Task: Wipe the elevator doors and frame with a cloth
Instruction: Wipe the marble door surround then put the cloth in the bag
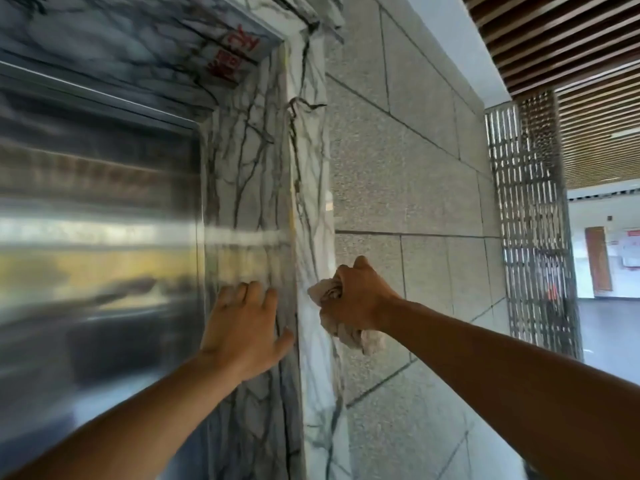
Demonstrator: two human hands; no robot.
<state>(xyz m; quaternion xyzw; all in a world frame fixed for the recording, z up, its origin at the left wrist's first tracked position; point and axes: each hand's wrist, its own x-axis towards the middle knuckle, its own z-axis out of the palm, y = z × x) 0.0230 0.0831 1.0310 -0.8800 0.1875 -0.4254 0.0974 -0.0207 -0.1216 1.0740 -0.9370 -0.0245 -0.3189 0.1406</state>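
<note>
The steel elevator door (104, 237) fills the left of the head view, blurred and reflective. A white marble frame (249, 161) with dark veins surrounds it. My left hand (242, 327) lies flat with straight fingers on the inner face of the frame's right post. My right hand (356, 299) grips a crumpled pale cloth (346, 334) and holds it against the outer front edge of the same post, level with the left hand.
A speckled grey stone wall (408, 188) runs right of the frame. A metal lattice screen (533, 220) stands at its far end, with an open lobby floor (609, 334) beyond. Red characters (232, 53) mark the frame's top.
</note>
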